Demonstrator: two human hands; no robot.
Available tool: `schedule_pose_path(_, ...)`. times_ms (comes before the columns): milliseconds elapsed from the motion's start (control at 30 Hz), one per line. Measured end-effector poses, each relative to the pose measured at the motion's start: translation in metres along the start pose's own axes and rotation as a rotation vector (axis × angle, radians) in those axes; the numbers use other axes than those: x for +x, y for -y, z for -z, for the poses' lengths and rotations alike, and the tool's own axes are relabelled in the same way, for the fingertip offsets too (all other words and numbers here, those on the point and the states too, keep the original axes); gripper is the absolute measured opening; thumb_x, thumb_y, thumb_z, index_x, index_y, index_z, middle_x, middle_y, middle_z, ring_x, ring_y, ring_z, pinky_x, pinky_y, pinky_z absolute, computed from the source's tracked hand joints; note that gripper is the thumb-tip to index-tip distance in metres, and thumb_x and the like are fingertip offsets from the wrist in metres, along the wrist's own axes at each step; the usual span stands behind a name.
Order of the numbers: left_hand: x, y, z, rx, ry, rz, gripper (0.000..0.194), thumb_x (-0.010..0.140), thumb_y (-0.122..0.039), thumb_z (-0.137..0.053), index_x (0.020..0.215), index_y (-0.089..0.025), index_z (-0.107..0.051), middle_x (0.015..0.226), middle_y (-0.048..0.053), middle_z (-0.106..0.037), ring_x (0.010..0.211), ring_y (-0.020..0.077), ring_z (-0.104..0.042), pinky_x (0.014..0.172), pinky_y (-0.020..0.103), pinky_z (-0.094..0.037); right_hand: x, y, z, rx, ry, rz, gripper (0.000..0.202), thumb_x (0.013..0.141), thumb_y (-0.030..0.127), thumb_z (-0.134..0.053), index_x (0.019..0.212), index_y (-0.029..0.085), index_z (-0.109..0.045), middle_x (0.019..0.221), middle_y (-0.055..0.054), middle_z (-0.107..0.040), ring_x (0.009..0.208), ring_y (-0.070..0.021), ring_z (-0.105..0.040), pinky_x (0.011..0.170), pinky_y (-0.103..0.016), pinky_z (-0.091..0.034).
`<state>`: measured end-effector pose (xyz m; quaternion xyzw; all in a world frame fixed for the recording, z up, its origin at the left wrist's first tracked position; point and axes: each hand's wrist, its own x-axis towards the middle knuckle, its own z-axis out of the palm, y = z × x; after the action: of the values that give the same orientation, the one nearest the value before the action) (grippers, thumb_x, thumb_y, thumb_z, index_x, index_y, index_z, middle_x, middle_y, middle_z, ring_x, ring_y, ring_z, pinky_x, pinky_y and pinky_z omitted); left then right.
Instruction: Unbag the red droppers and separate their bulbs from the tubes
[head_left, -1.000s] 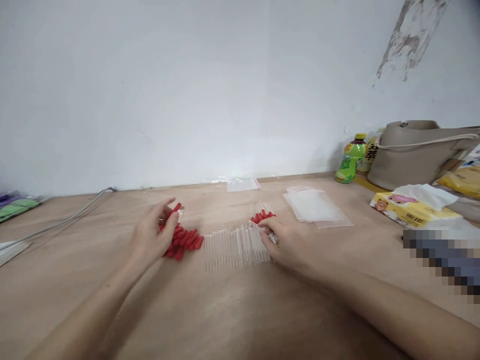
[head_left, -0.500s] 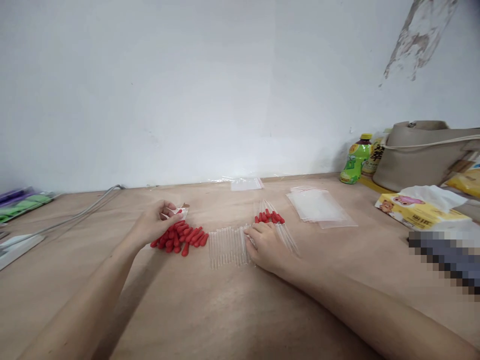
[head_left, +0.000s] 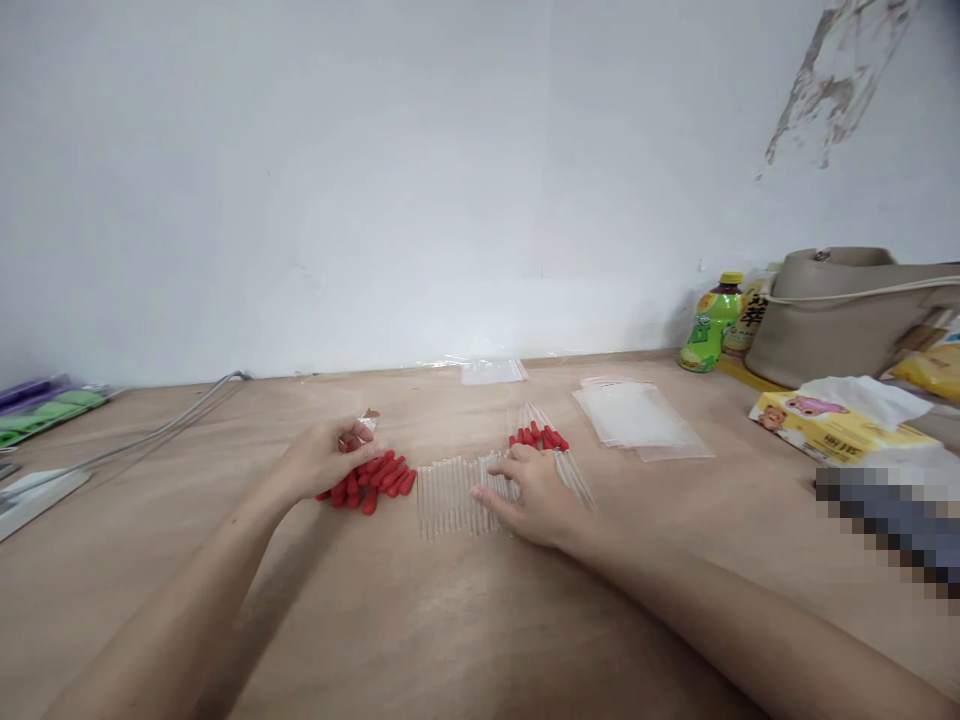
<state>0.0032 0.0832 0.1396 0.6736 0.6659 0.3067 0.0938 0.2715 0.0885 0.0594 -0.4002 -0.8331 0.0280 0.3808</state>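
My left hand [head_left: 330, 460] is over the left side of a pile of red rubber bulbs [head_left: 371, 490], its fingers curled in towards the thumb. Whatever is between its fingertips is hidden. A small piece of clear wrapping [head_left: 368, 421] shows just behind these fingers. My right hand [head_left: 536, 495] rests low over the right end of a row of clear glass dropper tubes [head_left: 446, 500], thumb and fingers apart, touching some tubes. Beyond its knuckles lie several droppers fitted with red bulbs [head_left: 536, 437], their clear tips pointing towards the wall; more thin tubes show beside the wrist.
Clear zip bags [head_left: 637, 415] lie to the right, another bag [head_left: 493, 371] near the wall. Farther right are a green bottle [head_left: 709, 325], a beige handbag [head_left: 832, 315] and a yellow tissue pack [head_left: 832, 425]. A grey cable [head_left: 180, 415] crosses the left side.
My left hand has moved slightly right and lower over the bulbs; the red bulb seen at its fingertips no longer shows. My right thumb has spread out to the left over the tubes.
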Motion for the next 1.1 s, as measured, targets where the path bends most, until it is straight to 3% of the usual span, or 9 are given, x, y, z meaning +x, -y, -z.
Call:
schedule_pose_path(100,-0.003,-0.011,0.006,0.140,-0.022,-0.004,0.033,0.070,-0.053,-0.051,0.074,-0.021,-0.061,0.062,0.000,-0.060,0.055,0.0157,-0.052,0.047,0.024,-0.037,0.012,-0.016,0.011,0.040,-0.014,-0.189,0.017,0.081,0.023,-0.051,0.072,0.018,-0.064,0.073,-0.003,-0.060,0.068,-0.0142,-0.054,0.066,-0.027,-0.037)
schedule_pose_path(233,-0.008,-0.021,0.002,0.217,-0.133,-0.068,0.030,0.075,-0.049,-0.048,0.079,-0.023,-0.061,0.071,0.000,-0.062,0.062,0.0169,-0.054,0.052,0.025,-0.038,0.028,-0.046,0.031,0.025,-0.038,-0.396,0.018,0.077,0.021,-0.049,0.071,0.019,-0.066,0.069,-0.001,-0.064,0.068,-0.0146,-0.057,0.062,-0.025,-0.038)
schedule_pose_path(333,-0.011,-0.021,-0.012,0.245,-0.248,-0.203,0.024,0.076,-0.044,-0.050,0.076,-0.022,-0.060,0.077,0.001,-0.062,0.072,0.0188,-0.056,0.061,0.028,-0.041,0.033,-0.067,0.041,-0.011,-0.064,-0.508,0.018,0.075,0.021,-0.048,0.076,0.019,-0.066,0.069,-0.001,-0.065,0.065,-0.0147,-0.057,0.061,-0.025,-0.037)
schedule_pose_path(467,-0.029,-0.019,-0.048,0.181,-0.502,-0.503,0.010,0.077,-0.027,-0.054,0.079,-0.019,-0.060,0.080,0.004,-0.060,0.079,0.0187,-0.054,0.074,0.032,-0.040,0.032,-0.084,0.042,-0.055,-0.054,-0.602,0.016,0.071,0.024,-0.051,0.073,0.020,-0.066,0.068,-0.001,-0.065,0.068,-0.0161,-0.057,0.063,-0.026,-0.034)
schedule_pose_path(500,-0.036,-0.019,-0.059,0.155,-0.496,-0.592,0.007,0.076,-0.024,-0.055,0.079,-0.019,-0.060,0.080,0.004,-0.060,0.078,0.0181,-0.054,0.076,0.033,-0.040,0.032,-0.086,0.041,-0.063,-0.043,-0.617,0.015,0.070,0.026,-0.052,0.070,0.020,-0.065,0.067,-0.001,-0.064,0.068,-0.0165,-0.057,0.063,-0.027,-0.034)
schedule_pose_path(567,-0.051,-0.020,-0.078,0.092,-0.353,-0.758,0.008,0.076,-0.021,-0.056,0.083,-0.019,-0.059,0.085,0.005,-0.059,0.082,0.0178,-0.054,0.078,0.033,-0.040,0.031,-0.087,0.037,-0.077,-0.017,-0.631,0.017,0.070,0.033,-0.054,0.065,0.020,-0.063,0.065,-0.001,-0.064,0.067,-0.0170,-0.056,0.064,-0.028,-0.032)
schedule_pose_path(633,-0.062,-0.024,-0.092,0.081,-0.223,-0.826,0.016,0.075,-0.025,-0.059,0.090,-0.019,-0.059,0.094,0.007,-0.059,0.091,0.0198,-0.052,0.081,0.035,-0.040,0.031,-0.085,0.034,-0.087,0.009,-0.624,0.022,0.069,0.040,-0.055,0.064,0.020,-0.062,0.065,0.000,-0.063,0.067,-0.0169,-0.056,0.066,-0.029,-0.030)
schedule_pose_path(833,-0.061,-0.046,-0.108,0.205,-0.145,-0.735,0.069,0.060,-0.063,-0.059,0.111,-0.018,-0.053,0.118,0.014,-0.049,0.111,0.0314,-0.042,0.091,0.047,-0.032,0.036,-0.077,0.026,-0.137,0.075,-0.539,0.025,0.069,0.044,-0.056,0.063,0.021,-0.064,0.067,0.000,-0.062,0.072,-0.0170,-0.054,0.070,-0.031,-0.025)
schedule_pose_path(1100,-0.056,-0.055,-0.120,0.238,-0.168,-0.642,0.060,0.066,-0.060,-0.056,0.110,-0.020,-0.054,0.116,0.011,-0.052,0.112,0.0297,-0.040,0.096,0.050,-0.027,0.041,-0.072,0.020,-0.195,0.110,-0.506,0.027,0.073,0.041,-0.054,0.059,0.021,-0.066,0.069,-0.002,-0.064,0.072,-0.0171,-0.053,0.071,-0.032,-0.024)
